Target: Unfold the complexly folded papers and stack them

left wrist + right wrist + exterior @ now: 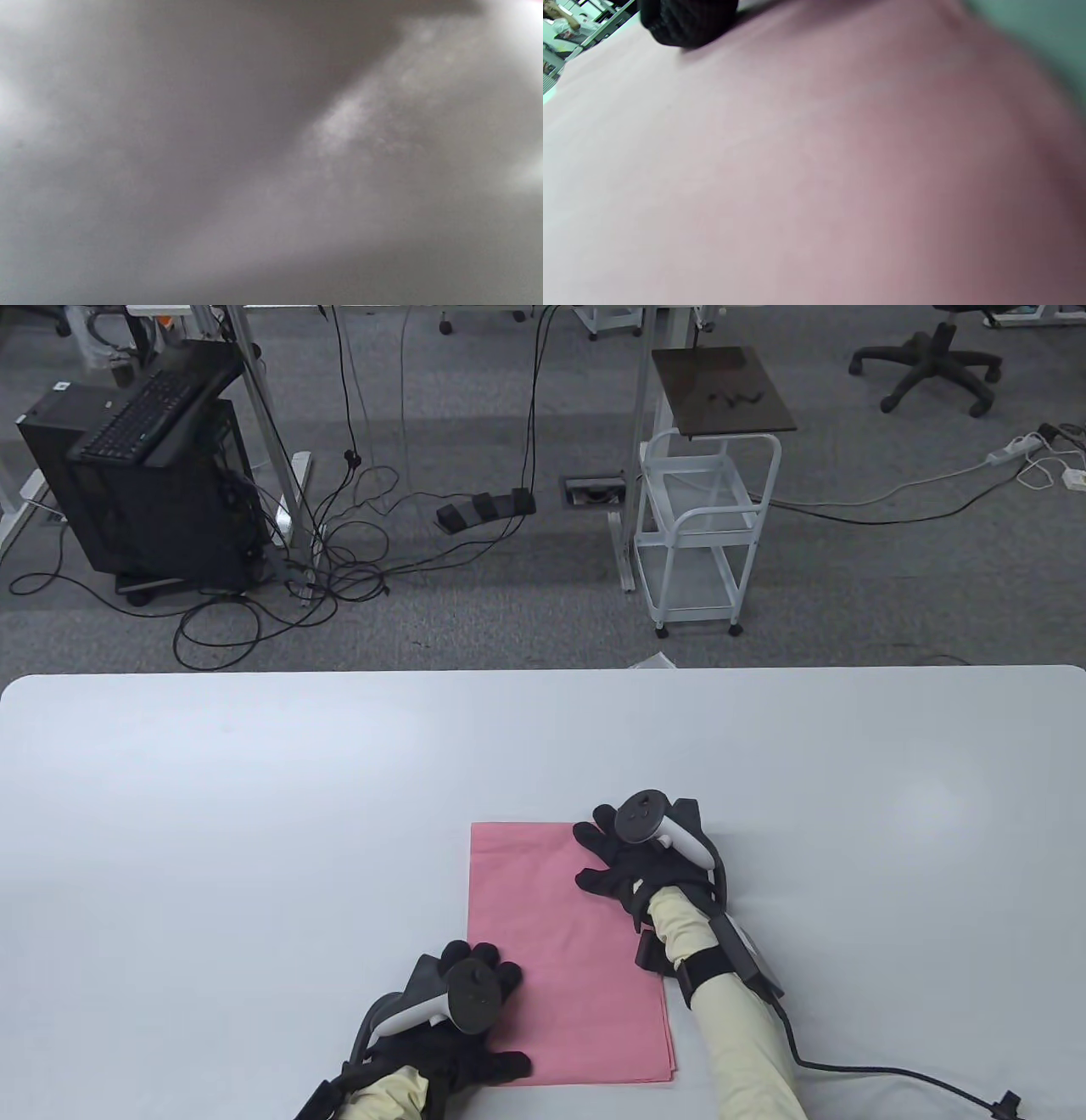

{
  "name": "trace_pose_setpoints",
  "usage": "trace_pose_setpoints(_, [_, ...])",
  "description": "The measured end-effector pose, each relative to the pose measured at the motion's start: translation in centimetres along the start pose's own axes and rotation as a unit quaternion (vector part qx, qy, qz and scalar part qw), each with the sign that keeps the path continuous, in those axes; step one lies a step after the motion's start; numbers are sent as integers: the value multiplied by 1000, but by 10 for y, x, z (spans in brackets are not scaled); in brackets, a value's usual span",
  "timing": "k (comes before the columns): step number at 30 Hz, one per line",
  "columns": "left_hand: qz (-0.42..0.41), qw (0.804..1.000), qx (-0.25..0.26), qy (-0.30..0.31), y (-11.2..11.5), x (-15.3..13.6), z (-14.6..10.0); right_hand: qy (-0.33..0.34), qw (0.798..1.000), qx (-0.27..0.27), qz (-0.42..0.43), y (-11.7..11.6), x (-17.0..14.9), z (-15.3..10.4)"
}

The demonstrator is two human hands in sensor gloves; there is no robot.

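A stack of flat pink papers lies on the white table near its front edge; layered edges show at its lower right corner. My left hand rests flat on the stack's lower left part, fingers spread. My right hand rests flat on the stack's upper right edge, fingers spread. The right wrist view shows pink paper filling the frame very close, with one black gloved fingertip on it at the top. The left wrist view is a grey blur of the table.
A black cable trails from my right wrist across the table's front right. Beyond the table's far edge are a white wire cart, a black computer tower and floor cables.
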State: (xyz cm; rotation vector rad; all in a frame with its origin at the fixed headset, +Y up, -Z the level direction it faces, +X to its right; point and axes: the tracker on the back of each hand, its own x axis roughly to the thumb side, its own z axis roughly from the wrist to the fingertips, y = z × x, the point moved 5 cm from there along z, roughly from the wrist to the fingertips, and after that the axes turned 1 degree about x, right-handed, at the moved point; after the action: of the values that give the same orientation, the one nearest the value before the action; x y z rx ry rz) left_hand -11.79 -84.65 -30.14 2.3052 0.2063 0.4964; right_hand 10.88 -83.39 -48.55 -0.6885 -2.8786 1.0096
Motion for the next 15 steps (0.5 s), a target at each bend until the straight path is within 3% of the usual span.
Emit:
trace_pose_setpoints(6, [0, 1000, 0, -1, 0, 0, 0, 29, 999, -10, -27, -5, 9, -12])
trace_pose_setpoints(10, [0, 1000, 0, -1, 0, 0, 0, 105, 987, -87, -89, -4, 18, -51])
trace_pose_setpoints(15, [0, 1000, 0, -1, 0, 0, 0, 176, 959, -73, -211, -31, 17, -110])
